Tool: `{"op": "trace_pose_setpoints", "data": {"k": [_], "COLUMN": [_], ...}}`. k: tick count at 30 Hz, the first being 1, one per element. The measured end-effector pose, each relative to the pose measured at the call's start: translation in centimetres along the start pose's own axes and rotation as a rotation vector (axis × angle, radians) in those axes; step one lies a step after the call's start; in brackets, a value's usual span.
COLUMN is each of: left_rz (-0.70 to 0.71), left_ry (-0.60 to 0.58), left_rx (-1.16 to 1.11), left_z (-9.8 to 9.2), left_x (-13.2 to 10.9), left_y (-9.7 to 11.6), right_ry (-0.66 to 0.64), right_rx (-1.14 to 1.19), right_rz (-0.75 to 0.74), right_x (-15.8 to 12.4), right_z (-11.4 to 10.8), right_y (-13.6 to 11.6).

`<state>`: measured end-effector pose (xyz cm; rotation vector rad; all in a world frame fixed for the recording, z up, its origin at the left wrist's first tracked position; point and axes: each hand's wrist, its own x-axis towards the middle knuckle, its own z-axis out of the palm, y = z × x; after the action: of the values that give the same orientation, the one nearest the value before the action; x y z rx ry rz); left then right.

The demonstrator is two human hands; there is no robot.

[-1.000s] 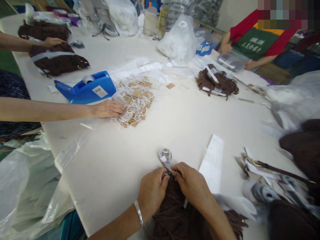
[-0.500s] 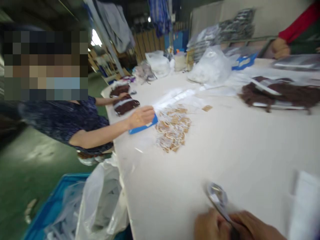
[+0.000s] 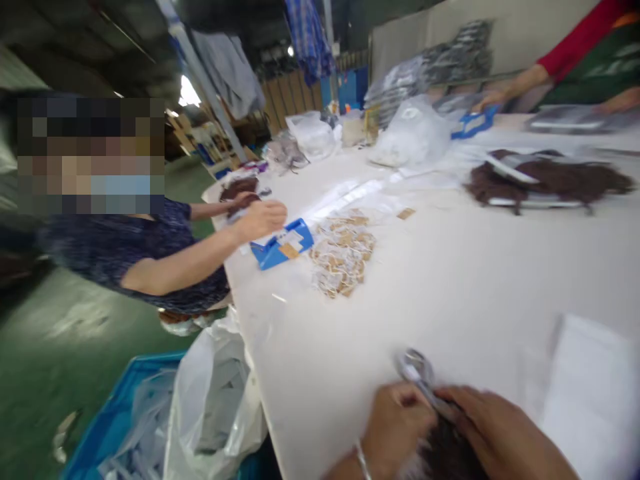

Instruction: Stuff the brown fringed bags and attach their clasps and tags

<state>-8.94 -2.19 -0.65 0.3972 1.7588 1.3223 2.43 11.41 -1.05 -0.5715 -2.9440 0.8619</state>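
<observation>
At the bottom of the head view, my left hand (image 3: 397, 423) is closed at the left side of a dark brown, fuzzy bundle (image 3: 445, 453). My right hand (image 3: 495, 427) lies over its right side with fingers bent around it. From between the fingers sticks up a shiny, clear-looking loop (image 3: 416, 365), blurred by motion; its exact kind is unclear. The lower part of the bundle runs out of the frame. A folded white sheet or bag (image 3: 587, 393) lies to the right of my right hand.
A heap of tan tags with white strings (image 3: 345, 257) lies mid-table. At the left, a co-worker's hand (image 3: 263, 220) is beside a blue holder (image 3: 283, 245). Brown fuzzy bundles (image 3: 560, 183) lie at right. A blue crate (image 3: 125, 400) with a plastic bag (image 3: 220, 400) stands beside the table (image 3: 310, 373).
My hands have come further into view with the brown bundle and loop. The co-worker's hand at left has drawn back from the blue holder. A red-sleeved person's hand now reaches another blue holder.
</observation>
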Motion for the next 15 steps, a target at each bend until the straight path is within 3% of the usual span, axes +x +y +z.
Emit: {"op": "trace_pose_setpoints", "data": {"k": [1,5,9,15], "left_rz": [-0.054,0.016,0.207,0.195], "left_ry": [-0.044,-0.09,-0.096,-0.147], "left_rx": [0.046,0.182,0.421,0.318], "left_z": [0.1,-0.3,-0.7,-0.1], "left_x": [-0.2,-0.5,-0.6,-0.6], "left_y": [0.0,0.3,0.5,-0.1], "right_ry": [-0.071,-0.196,-0.195,-0.154], "right_rx": [-0.022,-0.148,-0.141,-0.203], "right_rz": [0.012,0.111,0.11,0.147], "right_x": [-0.1,0.2,-0.3,0.4], "right_z": [-1.2,-3.9,-4.3,-3.6], "right_y": [-1.3,-4.7,-5.6,-5.8]}}
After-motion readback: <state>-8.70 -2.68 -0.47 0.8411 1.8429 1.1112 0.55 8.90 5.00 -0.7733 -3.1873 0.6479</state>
